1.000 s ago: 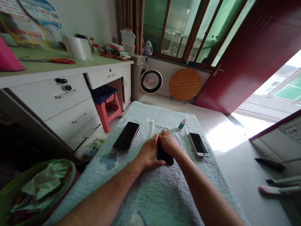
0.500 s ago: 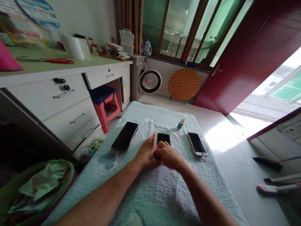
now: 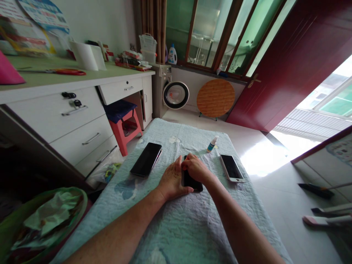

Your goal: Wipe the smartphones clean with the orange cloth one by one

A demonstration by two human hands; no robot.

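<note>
A black smartphone [image 3: 192, 182] lies face up on the cloth-covered table [image 3: 176, 128], partly hidden by both hands. Along its left side rests my left hand [image 3: 172, 179], fingers stretched forward and thumb at the near edge, holding it in place. My right hand [image 3: 195, 168] is closed over the far part of the screen, fingers curled and pressed down. Something small and orange-red shows at its fingertips, too little to name. To the left lies a larger black phone [image 3: 146, 159], seemingly on top of another. A white phone [image 3: 231, 167] and a small spray bottle [image 3: 212, 144] are on the right.
A waste bin [image 3: 82, 198] with crumpled paper stands at the lower left. White drawers [image 3: 79, 124] and a red stool [image 3: 126, 132] line the left side. Beyond are a washing machine [image 3: 161, 88] and a round wooden board [image 3: 216, 98]. Brushes [image 3: 316, 190] lie at the right.
My right hand has moved from the near part of the black smartphone to its far part, uncovering the lower screen. My left hand stays beside the phone.
</note>
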